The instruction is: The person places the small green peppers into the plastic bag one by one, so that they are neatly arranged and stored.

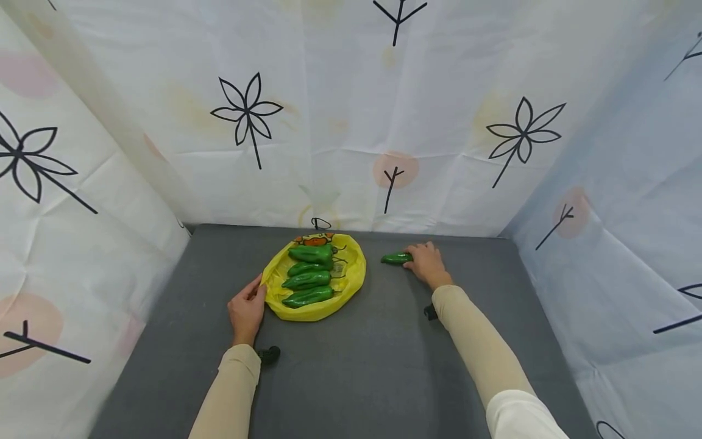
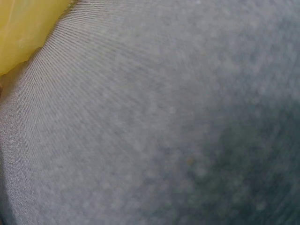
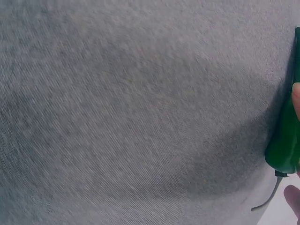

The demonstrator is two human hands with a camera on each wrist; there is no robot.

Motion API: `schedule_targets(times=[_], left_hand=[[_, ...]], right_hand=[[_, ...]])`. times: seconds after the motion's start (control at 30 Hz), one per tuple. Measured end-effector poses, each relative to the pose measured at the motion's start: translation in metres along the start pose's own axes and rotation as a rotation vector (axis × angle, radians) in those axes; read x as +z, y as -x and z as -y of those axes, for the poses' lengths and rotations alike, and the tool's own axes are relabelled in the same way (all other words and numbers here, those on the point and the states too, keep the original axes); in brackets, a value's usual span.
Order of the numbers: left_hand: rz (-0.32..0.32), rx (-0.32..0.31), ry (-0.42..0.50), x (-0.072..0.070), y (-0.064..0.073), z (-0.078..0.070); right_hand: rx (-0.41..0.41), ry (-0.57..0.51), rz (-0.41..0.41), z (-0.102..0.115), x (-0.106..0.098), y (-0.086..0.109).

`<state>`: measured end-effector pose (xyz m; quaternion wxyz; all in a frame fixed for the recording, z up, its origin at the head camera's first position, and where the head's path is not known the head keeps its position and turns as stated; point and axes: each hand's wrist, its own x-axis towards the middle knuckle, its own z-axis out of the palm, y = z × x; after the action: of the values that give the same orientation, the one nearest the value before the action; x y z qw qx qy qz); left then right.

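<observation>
My left hand (image 1: 247, 308) pinches the left rim of a yellow plastic bag (image 1: 307, 314), which lies spread open in a round shape on the table. Several green peppers (image 1: 308, 279) rest side by side in the bag, their thin stems towards the right. To the right of it, my right hand (image 1: 428, 262) grips a single green pepper (image 1: 395, 258) lying on the table, its tip pointing left. The right wrist view shows that pepper (image 3: 285, 145) at the right edge, with a curved stem and fingertips on it. In the left wrist view only a corner of the yellow bag (image 2: 23, 28) shows.
The grey table (image 1: 351, 378) runs back to a white patterned cloth (image 1: 340, 122), with more cloth along the left and right sides. Dark wrist devices (image 1: 269, 355) sit at both wrists. A printed orange and green patch (image 1: 314, 240) marks the bag's far edge.
</observation>
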<state>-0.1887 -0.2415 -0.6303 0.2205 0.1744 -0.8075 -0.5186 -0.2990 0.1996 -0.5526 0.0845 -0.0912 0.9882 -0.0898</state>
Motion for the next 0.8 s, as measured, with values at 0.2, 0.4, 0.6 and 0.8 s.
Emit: schedule_targets(times=[0.2, 0.4, 0.6, 0.8], left_hand=[[-0.004, 0.006, -0.001, -0.001, -0.003, 0.0], [-0.015, 0.018, -0.011, -0.003, -0.003, -0.001], [0.006, -0.007, 0.006, -0.002, -0.001, -0.001], [0.004, 0.005, 0.006, -0.001, 0.001, -0.003]], right_hand=[[-0.023, -0.092, -0.041, 0.003, 0.009, 0.005], [-0.041, -0.149, -0.055, 0.006, 0.016, 0.011], [-0.039, -0.133, -0.08, 0.009, 0.018, 0.017], [-0.021, -0.168, -0.133, 0.016, 0.016, 0.019]])
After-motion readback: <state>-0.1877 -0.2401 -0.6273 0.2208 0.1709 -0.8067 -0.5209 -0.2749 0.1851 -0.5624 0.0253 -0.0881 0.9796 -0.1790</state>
